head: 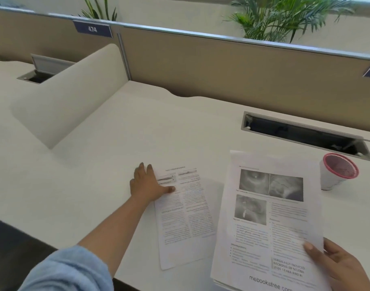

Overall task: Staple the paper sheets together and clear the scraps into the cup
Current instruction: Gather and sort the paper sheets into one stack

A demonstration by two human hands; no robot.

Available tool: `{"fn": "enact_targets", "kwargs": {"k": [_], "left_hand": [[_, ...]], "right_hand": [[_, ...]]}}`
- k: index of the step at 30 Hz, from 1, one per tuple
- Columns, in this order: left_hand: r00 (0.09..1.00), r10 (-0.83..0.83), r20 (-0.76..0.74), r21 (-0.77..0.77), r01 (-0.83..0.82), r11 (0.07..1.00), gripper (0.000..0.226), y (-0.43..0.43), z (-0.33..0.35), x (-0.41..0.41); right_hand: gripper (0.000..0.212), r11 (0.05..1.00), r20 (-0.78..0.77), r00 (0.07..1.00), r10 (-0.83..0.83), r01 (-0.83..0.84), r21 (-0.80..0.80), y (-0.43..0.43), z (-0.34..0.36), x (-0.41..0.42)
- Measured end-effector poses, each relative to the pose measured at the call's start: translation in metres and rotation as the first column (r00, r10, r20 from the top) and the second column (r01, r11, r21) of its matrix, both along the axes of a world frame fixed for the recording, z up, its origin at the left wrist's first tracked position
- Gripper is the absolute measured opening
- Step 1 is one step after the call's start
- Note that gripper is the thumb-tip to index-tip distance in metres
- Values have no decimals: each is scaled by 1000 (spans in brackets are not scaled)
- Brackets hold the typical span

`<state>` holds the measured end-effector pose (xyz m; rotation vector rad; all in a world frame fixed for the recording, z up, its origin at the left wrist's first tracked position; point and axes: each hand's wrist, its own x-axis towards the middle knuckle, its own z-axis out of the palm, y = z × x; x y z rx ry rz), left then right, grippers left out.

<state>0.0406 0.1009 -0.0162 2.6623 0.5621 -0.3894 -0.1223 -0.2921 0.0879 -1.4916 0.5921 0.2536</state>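
Fingers of the left hand (148, 185) spread flat on a sheet (185, 215); right hand (335, 263) pinches the stack (266, 223), thumb on top.

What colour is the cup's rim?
Pink, around a white cup; the head view shows it.

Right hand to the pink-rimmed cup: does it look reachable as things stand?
Probably yes, but not freely. The cup stands on the desk beyond the right hand on the same side, with nothing between them. That hand is gripping a sheaf of printed pages, so it would need to set them down first.
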Motion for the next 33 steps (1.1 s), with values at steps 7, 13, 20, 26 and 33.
{"fn": "enact_targets", "kwargs": {"k": [7, 13, 20, 26, 33], "left_hand": [[999, -21, 27, 50, 20, 999, 109, -5, -9, 20], [958, 86, 275, -119, -55, 991, 47, -16, -18, 19], [878, 173, 446, -571, 130, 811, 8, -14, 50, 1], [851, 162, 500, -744, 326, 584, 8, 5, 151, -28], [895, 267, 358, -914, 276, 299, 19, -21, 177, -25]], "right_hand": [[18, 1000, 44, 999, -26, 25, 13, 5, 6, 1], [18, 999, 62, 997, -50, 49, 22, 0, 2, 1], [24, 988, 63, 987, -149, 146, 54, -5, -10, 9], [23, 978, 92, 974, -207, 208, 6, -4, -16, 19], [25, 974, 144, 964, -222, 227, -14, 3, -15, 35]]}}
